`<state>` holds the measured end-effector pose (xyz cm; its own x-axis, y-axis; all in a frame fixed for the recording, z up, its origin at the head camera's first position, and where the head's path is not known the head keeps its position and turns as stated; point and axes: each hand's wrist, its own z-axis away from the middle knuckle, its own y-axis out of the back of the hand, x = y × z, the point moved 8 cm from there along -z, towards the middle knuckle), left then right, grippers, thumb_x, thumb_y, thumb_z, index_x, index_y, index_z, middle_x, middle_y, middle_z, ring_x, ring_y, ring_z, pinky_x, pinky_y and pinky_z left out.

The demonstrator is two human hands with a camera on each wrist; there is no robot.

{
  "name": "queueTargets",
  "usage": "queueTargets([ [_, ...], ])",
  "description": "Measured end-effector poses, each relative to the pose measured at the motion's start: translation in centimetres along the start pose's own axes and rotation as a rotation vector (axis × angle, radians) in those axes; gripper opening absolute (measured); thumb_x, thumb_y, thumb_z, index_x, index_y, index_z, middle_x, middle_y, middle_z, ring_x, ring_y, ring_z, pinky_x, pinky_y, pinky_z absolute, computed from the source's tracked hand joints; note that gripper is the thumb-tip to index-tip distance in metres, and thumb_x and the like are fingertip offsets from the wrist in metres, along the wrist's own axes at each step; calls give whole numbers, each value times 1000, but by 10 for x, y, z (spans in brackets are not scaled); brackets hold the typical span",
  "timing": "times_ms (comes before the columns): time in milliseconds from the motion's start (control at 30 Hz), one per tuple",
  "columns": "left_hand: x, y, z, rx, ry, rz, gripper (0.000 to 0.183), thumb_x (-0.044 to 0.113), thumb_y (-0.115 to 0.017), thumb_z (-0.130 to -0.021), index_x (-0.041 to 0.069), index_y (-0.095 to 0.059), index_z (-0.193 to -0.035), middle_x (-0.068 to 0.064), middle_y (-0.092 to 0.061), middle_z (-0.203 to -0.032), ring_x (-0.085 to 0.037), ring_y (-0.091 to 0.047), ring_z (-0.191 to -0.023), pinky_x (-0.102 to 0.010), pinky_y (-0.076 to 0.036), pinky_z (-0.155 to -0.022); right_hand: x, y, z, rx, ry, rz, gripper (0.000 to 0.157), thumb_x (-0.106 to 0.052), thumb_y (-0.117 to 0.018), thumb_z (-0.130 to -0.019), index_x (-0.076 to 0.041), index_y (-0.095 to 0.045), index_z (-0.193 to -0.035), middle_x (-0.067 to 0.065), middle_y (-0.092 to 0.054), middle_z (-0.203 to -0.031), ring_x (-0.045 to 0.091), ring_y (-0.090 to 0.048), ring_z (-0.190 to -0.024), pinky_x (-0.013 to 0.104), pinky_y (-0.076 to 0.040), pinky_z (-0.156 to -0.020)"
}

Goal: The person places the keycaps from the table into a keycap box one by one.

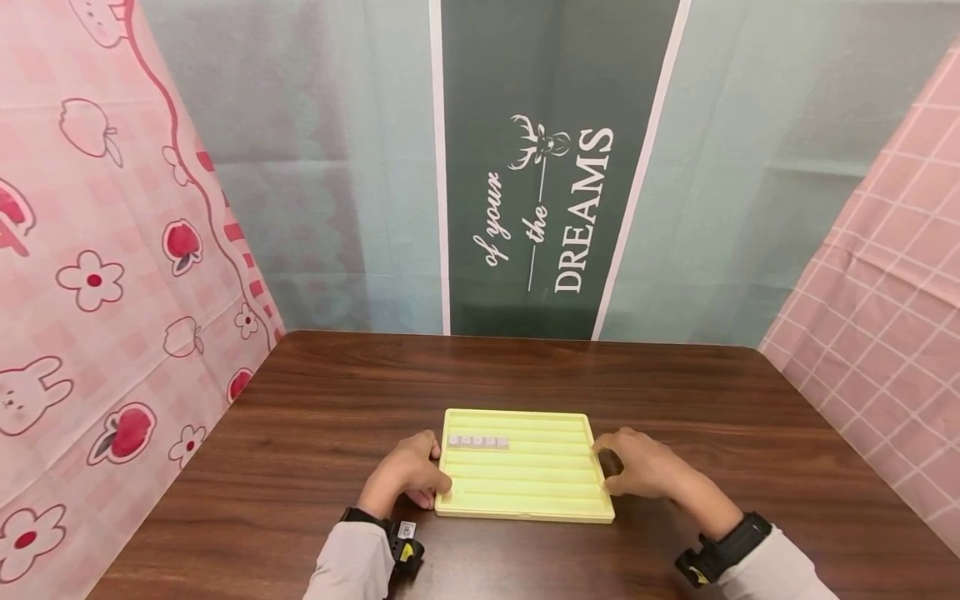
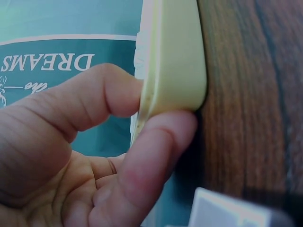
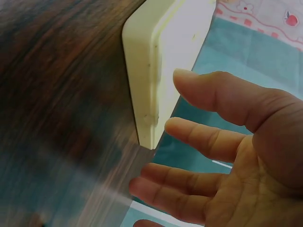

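A pale yellow tray with long parallel grooves lies flat on the table in the head view. Several small pale lilac square pieces stand in a row at the left end of one of its upper grooves. My left hand pinches the tray's left side near the front corner, thumb on the rim and a finger against the outer wall, as the left wrist view shows close up. At the right side, my right hand has its thumb and fingers spread beside the edge, fingertips right at the rim.
The dark wood table reaches back to a green and teal cloth with printed words. Pink patterned cloths hang at the left and right. Each wrist wears a black strap with a camera.
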<state>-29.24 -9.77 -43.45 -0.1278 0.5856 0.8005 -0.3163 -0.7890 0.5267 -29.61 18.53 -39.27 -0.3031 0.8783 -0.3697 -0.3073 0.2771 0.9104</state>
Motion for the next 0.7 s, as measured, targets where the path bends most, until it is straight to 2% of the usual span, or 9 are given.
queueTargets([
  [300,0,-1,0,-1,-3,-1,36,-8,-65,-62,1,-42,-87,-16,-55,-59,-16,-55,-41,-29,-51,-40,15,3,8,11,-33,-23,49,-14,-78,-72,-1,-58,-115,16,-53,-105,22,-50,-78,37,-43,-59],
  [500,0,-1,1,-2,1,-2,36,-9,-65,-62,1,-41,-87,-16,-54,-60,-16,-55,-42,-29,-51,-41,24,3,13,-10,-50,-23,51,-16,-80,-71,-1,-58,-115,14,-54,-103,27,-53,-85,40,-46,-63],
  [700,1,1,1,-2,5,-9,36,-9,-66,-62,1,-41,-87,-16,-54,-61,-16,-55,-42,-28,-51,-41,32,3,18,4,-43,-20,52,-14,-81,-68,0,-58,-114,14,-55,-104,27,-53,-86,39,-45,-64],
])
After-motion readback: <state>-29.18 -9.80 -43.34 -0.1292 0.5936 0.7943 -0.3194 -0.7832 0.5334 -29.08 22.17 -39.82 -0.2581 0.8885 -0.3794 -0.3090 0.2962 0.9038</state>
